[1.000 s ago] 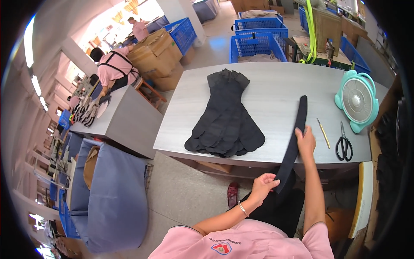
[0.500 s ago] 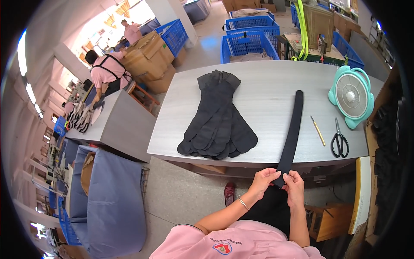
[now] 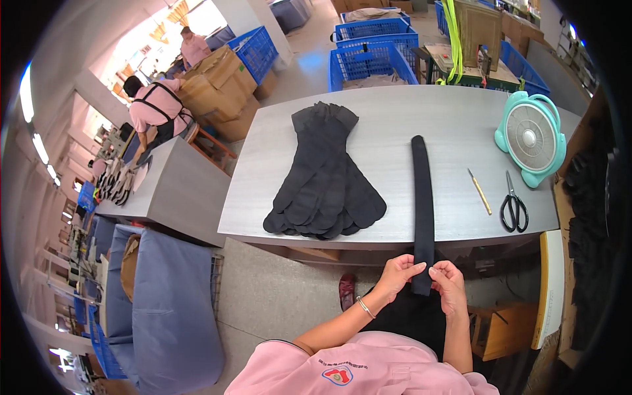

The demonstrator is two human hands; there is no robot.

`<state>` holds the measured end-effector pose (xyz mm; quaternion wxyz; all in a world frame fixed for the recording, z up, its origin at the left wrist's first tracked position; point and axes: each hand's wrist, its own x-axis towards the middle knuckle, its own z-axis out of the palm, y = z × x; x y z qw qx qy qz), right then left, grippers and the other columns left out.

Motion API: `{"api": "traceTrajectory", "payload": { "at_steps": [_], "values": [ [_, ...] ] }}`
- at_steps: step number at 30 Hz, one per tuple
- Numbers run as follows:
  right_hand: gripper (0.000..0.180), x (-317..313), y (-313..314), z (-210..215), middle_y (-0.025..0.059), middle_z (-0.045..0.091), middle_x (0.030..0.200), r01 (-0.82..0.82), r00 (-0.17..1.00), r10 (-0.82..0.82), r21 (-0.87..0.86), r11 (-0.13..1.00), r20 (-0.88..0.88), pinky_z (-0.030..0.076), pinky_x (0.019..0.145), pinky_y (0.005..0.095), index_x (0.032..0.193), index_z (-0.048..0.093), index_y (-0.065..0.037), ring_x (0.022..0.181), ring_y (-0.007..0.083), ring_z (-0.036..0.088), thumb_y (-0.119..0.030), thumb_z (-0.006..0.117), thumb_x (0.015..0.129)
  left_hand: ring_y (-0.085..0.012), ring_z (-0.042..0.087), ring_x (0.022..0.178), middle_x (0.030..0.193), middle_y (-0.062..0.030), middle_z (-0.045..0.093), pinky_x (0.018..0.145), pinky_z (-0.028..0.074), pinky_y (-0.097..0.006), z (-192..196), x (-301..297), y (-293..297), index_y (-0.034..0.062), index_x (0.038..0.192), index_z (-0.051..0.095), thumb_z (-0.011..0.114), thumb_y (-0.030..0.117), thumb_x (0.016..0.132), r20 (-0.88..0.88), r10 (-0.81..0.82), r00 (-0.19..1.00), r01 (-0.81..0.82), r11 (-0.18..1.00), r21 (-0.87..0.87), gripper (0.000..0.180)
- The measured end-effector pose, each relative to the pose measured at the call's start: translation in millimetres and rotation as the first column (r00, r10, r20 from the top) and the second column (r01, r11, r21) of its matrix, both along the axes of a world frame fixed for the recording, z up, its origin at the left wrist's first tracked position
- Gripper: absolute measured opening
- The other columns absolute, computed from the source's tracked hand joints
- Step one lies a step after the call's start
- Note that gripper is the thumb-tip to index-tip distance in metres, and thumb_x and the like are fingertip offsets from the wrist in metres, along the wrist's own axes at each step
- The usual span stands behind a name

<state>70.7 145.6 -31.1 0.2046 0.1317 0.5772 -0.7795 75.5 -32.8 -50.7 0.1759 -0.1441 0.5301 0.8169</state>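
Note:
A long black fabric strip (image 3: 423,197) with a rounded far end lies on the grey table, its near end hanging past the front edge. My left hand (image 3: 399,275) pinches that near end from the left side, and my right hand (image 3: 449,284) grips it from the right, thumbs close together. Left of the strip rests a fanned stack of black fabric pieces (image 3: 322,174) with rounded ends. To the right lie a thin pointed tool with a yellowish handle (image 3: 482,195) and black-handled scissors (image 3: 513,212), both apart from my hands.
A turquoise fan (image 3: 530,139) stands at the right of the grey table (image 3: 257,197). Blue crates (image 3: 368,62) sit beyond the far edge. A blue-grey cloth-covered bin (image 3: 172,309) is at the left. Two people in pink work near a large carton (image 3: 219,85).
The strip's far end has swung left, so it now lies nearly straight away from me. Both hands still grip its near end. The whole view has shifted slightly.

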Motion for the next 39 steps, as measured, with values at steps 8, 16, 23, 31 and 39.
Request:
{"api": "traceTrajectory", "payload": {
  "at_steps": [8, 16, 23, 31, 39],
  "values": [
    [0.015, -5, 13, -8, -0.0032, 0.063, 0.078, -0.120, 0.984, 0.145, -0.218, 0.969, 0.103, 0.049, 0.062, 0.0222, 0.090, 0.059, -0.012, 0.067, 0.0070, 0.059, -0.009, 0.074, 0.087, -0.0048, 0.062, 0.078, 0.091, 0.0012, 0.070, 0.070, 0.046, -0.022, -1, 9, 0, 0.0080, 0.102, 0.070, 0.074, 0.021, 0.090, 0.020, -0.063, 0.998, 0.062, 0.997, 0.040, 0.018],
    [0.018, -5, 13, -12, -0.0010, 0.066, 0.078, -0.190, 0.965, 0.225, -0.233, 0.954, 0.135, 0.050, 0.061, 0.0231, 0.091, 0.059, -0.012, 0.065, 0.0097, 0.062, -0.006, 0.075, 0.085, -0.0056, 0.063, 0.084, 0.095, 0.0013, 0.070, 0.073, 0.050, -0.023, 0, 12, 1, 0.0064, 0.106, 0.070, 0.072, 0.024, 0.093, 0.043, -0.092, 0.995, 0.087, 0.991, 0.100, 0.022],
    [0.022, 3, 20, -10, -0.0015, 0.065, 0.077, -0.205, 0.960, 0.242, -0.237, 0.950, 0.139, 0.047, 0.058, 0.0214, 0.091, 0.059, -0.011, 0.064, 0.0080, 0.061, -0.003, 0.076, 0.081, -0.0060, 0.063, 0.086, 0.097, 0.0016, 0.070, 0.073, 0.050, -0.022, 2, 16, 4, 0.0057, 0.109, 0.068, 0.075, 0.017, 0.089, 0.011, -0.060, 0.998, 0.059, 0.992, 0.110, 0.024],
    [0.024, 9, 22, -3, -0.0018, 0.064, 0.075, -0.229, 0.962, 0.246, -0.138, 0.964, 0.118, 0.046, 0.057, 0.0198, 0.090, 0.058, -0.010, 0.064, 0.0066, 0.061, -0.003, 0.078, 0.078, -0.0065, 0.063, 0.087, 0.098, 0.0001, 0.070, 0.076, 0.051, -0.022, 5, 20, 3, 0.0049, 0.108, 0.066, 0.074, 0.009, 0.088, -0.002, -0.119, 0.993, 0.118, 0.991, 0.062, 0.022],
    [0.022, 20, 14, -4, -0.0042, 0.059, 0.072, -0.148, 0.983, 0.160, -0.134, 0.980, 0.089, 0.045, 0.059, 0.0200, 0.087, 0.057, -0.011, 0.065, 0.0048, 0.057, -0.005, 0.078, 0.081, -0.0090, 0.065, 0.087, 0.100, -0.0047, 0.070, 0.080, 0.053, -0.025, 7, 25, 9, -0.0002, 0.108, 0.065, 0.070, 0.001, 0.088, -0.049, -0.051, 0.997, 0.052, 0.998, 0.023, 0.020]
  ]
}}
